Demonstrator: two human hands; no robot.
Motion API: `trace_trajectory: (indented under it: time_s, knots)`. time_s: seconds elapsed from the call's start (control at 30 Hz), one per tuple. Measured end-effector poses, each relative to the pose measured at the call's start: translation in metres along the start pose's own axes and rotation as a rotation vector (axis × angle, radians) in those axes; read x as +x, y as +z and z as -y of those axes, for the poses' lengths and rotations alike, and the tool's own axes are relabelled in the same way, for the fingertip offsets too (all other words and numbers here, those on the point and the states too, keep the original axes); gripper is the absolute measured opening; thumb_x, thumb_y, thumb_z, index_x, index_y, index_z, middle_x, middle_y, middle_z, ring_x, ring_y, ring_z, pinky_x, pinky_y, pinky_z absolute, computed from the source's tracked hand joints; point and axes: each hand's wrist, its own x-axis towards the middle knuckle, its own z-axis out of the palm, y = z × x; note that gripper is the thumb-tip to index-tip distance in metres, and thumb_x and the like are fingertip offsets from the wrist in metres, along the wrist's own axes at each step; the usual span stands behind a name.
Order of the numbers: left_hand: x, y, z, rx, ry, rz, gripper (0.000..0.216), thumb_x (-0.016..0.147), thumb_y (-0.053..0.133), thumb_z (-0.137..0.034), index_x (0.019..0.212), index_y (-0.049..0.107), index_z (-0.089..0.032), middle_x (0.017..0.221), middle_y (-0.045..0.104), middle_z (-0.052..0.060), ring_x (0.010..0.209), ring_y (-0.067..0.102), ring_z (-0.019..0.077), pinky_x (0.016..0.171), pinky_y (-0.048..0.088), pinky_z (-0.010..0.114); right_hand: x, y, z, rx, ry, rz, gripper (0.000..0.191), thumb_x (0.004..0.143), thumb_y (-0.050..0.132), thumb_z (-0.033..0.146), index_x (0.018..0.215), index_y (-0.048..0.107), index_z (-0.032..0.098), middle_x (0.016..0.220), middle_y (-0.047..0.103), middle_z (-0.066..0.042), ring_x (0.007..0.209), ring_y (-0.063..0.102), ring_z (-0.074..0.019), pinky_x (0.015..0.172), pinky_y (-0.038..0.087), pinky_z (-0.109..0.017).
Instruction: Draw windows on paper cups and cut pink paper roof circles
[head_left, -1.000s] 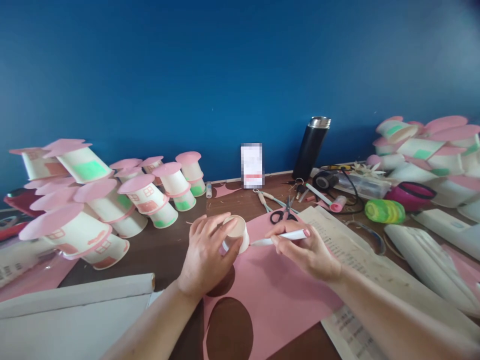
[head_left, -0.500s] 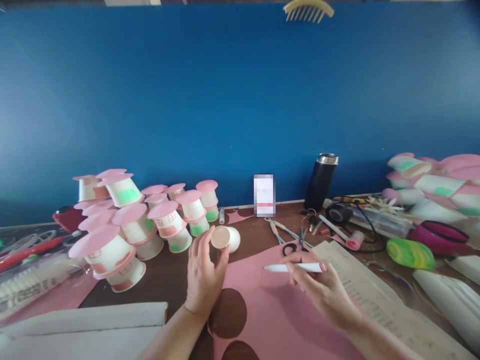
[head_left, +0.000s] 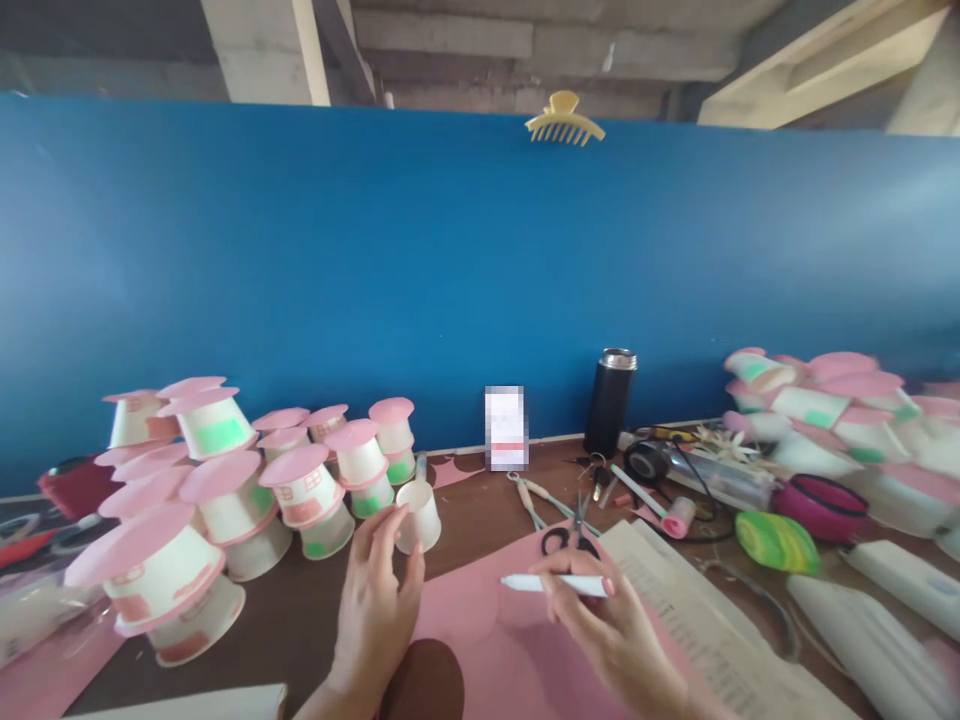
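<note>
A white paper cup (head_left: 421, 518) stands upright, mouth up, on the dark brown tabletop. Beside its left side is my left hand (head_left: 377, 590), fingers and thumb apart; the fingertips overlap the cup in view, and whether they touch it I cannot tell. My right hand (head_left: 600, 625) grips a white marker pen (head_left: 559, 583), its tip pointing left. Beneath that hand lies a pink sheet (head_left: 499, 640) with a round hole cut out of it. Scissors (head_left: 574, 530) with black handles rest at the sheet's far edge, just beyond my right hand.
Paper-cup houses with pink round roofs (head_left: 304, 470) stand crowded at left; more (head_left: 855, 400) are piled at right. Along the blue partition (head_left: 450, 250) stand a small white card (head_left: 506, 425) and a black flask (head_left: 611, 405). Pliers (head_left: 529, 497), printed paper (head_left: 652, 570) and pouches lie rightward.
The cup has gone from tilted in my left hand to upright on the table, and the fingers have loosened. The view has tipped upward. My right hand still holds the marker.
</note>
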Motion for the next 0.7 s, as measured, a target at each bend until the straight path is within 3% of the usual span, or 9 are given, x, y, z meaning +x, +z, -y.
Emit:
trace_trajectory:
  time_s: [0.17, 0.27, 0.43, 0.57, 0.7]
  knots:
    - [-0.003, -0.007, -0.006, 0.031, 0.068, 0.061, 0.036, 0.090, 0.049, -0.028, 0.126, 0.052, -0.024, 0.119, 0.060, 0.012, 0.108, 0.060, 0.0301, 0.089, 0.053, 0.048, 0.000, 0.001, -0.008, -0.098, -0.192, -0.088, 0.019, 0.092, 0.053, 0.033, 0.097, 0.068, 0.023, 0.081, 0.068, -0.005, 0.069, 0.062, -0.0203, 0.062, 0.050, -0.028]
    - [0.002, -0.011, -0.019, 0.029, 0.109, 0.084, 0.032, 0.091, 0.049, -0.031, 0.123, 0.053, -0.025, 0.115, 0.063, 0.011, 0.104, 0.061, 0.0290, 0.085, 0.054, 0.047, -0.001, 0.003, -0.012, -0.162, -0.345, -0.126, 0.018, 0.089, 0.054, 0.025, 0.103, 0.066, 0.025, 0.084, 0.067, -0.006, 0.076, 0.064, -0.0234, 0.073, 0.053, -0.033]
    - [0.042, -0.006, -0.085, -0.062, 0.320, 0.257, 0.020, 0.093, 0.048, -0.023, 0.107, 0.062, -0.024, 0.102, 0.067, 0.007, 0.099, 0.062, 0.0245, 0.087, 0.051, 0.041, 0.001, 0.010, -0.020, -0.252, -0.404, -0.154, 0.028, 0.084, 0.051, 0.019, 0.107, 0.063, 0.030, 0.083, 0.062, -0.005, 0.076, 0.066, -0.0242, 0.069, 0.055, -0.034]
    - [0.083, 0.030, -0.159, 0.086, 0.387, 0.664, 0.027, 0.093, 0.043, -0.017, 0.091, 0.069, -0.023, 0.095, 0.069, 0.006, 0.097, 0.061, 0.0239, 0.087, 0.049, 0.040, 0.007, 0.018, -0.034, -0.353, -0.540, -0.077, 0.033, 0.069, 0.055, 0.026, 0.101, 0.064, 0.034, 0.088, 0.066, -0.006, 0.074, 0.068, -0.0278, 0.057, 0.054, -0.034]
    - [0.106, 0.092, -0.213, 0.156, 0.420, 0.898, 0.017, 0.088, 0.057, -0.021, 0.079, 0.071, -0.018, 0.086, 0.070, 0.007, 0.095, 0.064, 0.0255, 0.083, 0.052, 0.039, 0.009, 0.027, -0.048, -0.433, -0.602, 0.008, 0.034, 0.060, 0.055, 0.021, 0.089, 0.067, 0.032, 0.087, 0.070, -0.007, 0.066, 0.067, -0.0260, 0.044, 0.045, -0.030]
